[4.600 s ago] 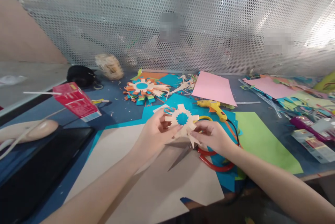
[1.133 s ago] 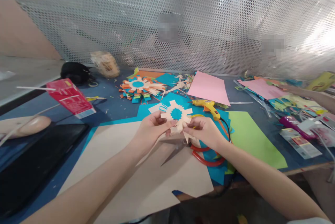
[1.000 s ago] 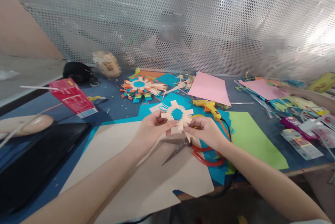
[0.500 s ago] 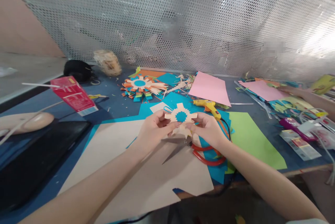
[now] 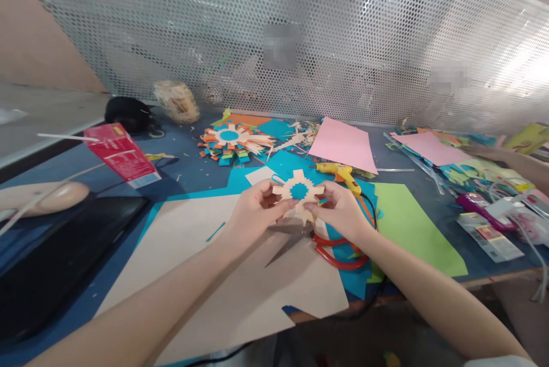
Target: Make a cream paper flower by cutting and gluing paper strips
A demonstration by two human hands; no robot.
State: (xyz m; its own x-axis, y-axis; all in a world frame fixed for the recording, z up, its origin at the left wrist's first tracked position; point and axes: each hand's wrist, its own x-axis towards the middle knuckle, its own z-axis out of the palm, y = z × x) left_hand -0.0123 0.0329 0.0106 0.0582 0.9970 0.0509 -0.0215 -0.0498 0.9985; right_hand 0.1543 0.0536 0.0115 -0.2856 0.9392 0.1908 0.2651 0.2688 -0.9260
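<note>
Between my two hands is a cream paper flower cutout (image 5: 299, 177) with square tabs around a toothed edge and a blue round centre. My left hand (image 5: 263, 204) pinches its left side between thumb and fingers. On the opposite side my right hand (image 5: 334, 207) grips it the same way. Just below lie open scissors (image 5: 341, 261) with red-orange handles, their blades over a large cream paper sheet (image 5: 193, 275). A yellow glue gun (image 5: 341, 172) rests behind my right hand. Sheets of blue paper (image 5: 285, 161) spread under and behind the cutout.
A similar layered paper flower (image 5: 231, 141) lies at the back beside paper scraps (image 5: 298, 138) and pink paper (image 5: 343, 144). Green paper (image 5: 412, 230) is at right. A pink drink carton (image 5: 124, 155), a mouse (image 5: 64, 200) and a black slab (image 5: 64, 264) stand left. Another person's arm (image 5: 510, 158) reaches in at far right.
Both hands keep their hold on the paper cutout, which has barely shifted. The other person's hand at the far right has moved slightly.
</note>
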